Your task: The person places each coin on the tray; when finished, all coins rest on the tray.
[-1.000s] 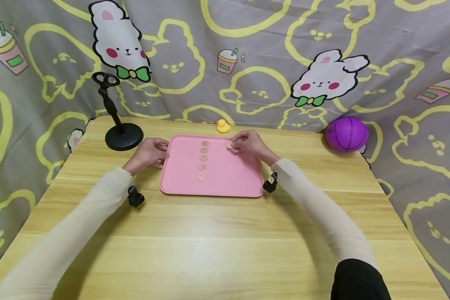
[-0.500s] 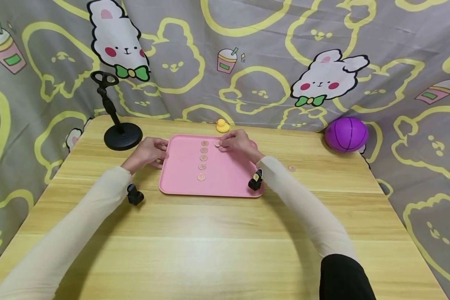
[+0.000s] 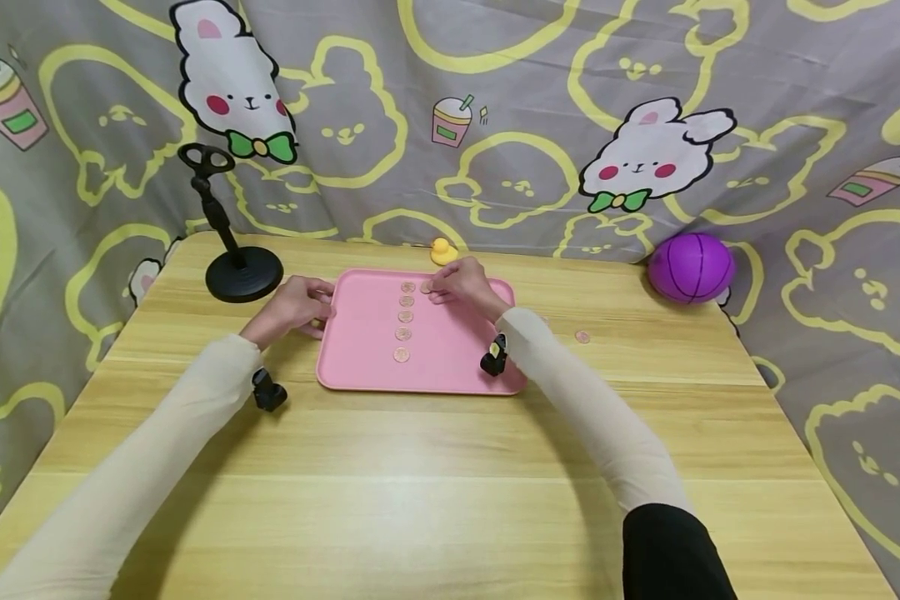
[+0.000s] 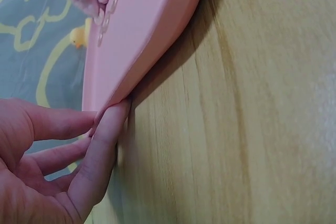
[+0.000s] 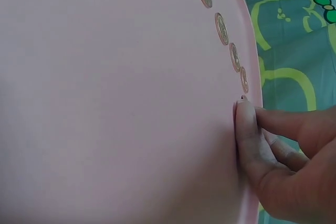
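Note:
A pink tray (image 3: pixel 450 350) lies on the wooden table with a column of several coins (image 3: pixel 405 317) on it. My right hand (image 3: pixel 438 287) is at the tray's far end and pinches one coin (image 3: pixel 425 287) against the tray, right beside the column's top coin. The right wrist view shows the fingertips (image 5: pixel 241 106) on the tray (image 5: pixel 105 103) just below the column (image 5: pixel 226 30), with the pinched coin mostly hidden. My left hand (image 3: pixel 300 304) rests at the tray's left edge. Its straight fingers (image 4: pixel 107 129) touch the rim (image 4: pixel 147 24).
One loose coin (image 3: pixel 582 337) lies on the table to the right of the tray. A small yellow duck (image 3: pixel 442 250) sits behind the tray, a purple ball (image 3: pixel 690 267) at the back right, a black stand (image 3: pixel 240 275) at the back left. A patterned curtain encloses the table.
My right hand has moved left along the tray's far end with the coin, from near the right side to beside the column. The left hand has stayed at the rim.

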A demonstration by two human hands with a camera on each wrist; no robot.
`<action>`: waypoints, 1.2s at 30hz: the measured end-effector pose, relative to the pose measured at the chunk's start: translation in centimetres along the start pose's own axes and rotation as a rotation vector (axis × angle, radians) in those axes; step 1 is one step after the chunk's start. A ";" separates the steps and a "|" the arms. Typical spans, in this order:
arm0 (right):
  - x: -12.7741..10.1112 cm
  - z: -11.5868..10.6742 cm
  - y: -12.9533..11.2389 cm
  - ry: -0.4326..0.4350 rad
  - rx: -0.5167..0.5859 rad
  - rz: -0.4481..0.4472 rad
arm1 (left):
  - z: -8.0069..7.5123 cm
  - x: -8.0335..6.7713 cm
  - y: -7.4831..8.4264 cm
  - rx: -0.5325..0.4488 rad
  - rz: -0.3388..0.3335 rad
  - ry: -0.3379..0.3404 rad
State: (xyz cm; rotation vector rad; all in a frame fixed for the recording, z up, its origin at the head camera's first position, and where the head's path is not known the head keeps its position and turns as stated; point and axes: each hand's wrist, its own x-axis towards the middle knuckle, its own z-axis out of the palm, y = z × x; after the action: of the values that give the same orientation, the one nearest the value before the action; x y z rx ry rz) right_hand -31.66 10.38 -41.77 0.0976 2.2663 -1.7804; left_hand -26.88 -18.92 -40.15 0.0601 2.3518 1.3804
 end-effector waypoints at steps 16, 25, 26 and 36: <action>0.8 0.0 0.1 -0.007 0.023 0.066 | -0.4 0.0 -0.5 -0.034 -0.004 -0.027; 0.8 -0.5 0.5 -0.017 0.049 0.081 | -0.1 0.1 -0.3 -0.023 0.002 -0.027; 0.8 -0.6 0.5 -0.023 0.051 0.084 | 0.0 0.1 -0.3 -0.021 0.004 -0.026; -0.1 -1.7 -1.0 -0.043 -0.244 -0.151 | -0.2 0.0 -0.4 -0.033 -0.009 -0.031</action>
State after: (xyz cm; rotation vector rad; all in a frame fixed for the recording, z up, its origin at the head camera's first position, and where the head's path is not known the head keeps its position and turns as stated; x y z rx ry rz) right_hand -32.08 11.82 -40.42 -0.1602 2.4961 -1.5391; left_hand -26.93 -19.31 -40.40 0.0603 2.3003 1.4038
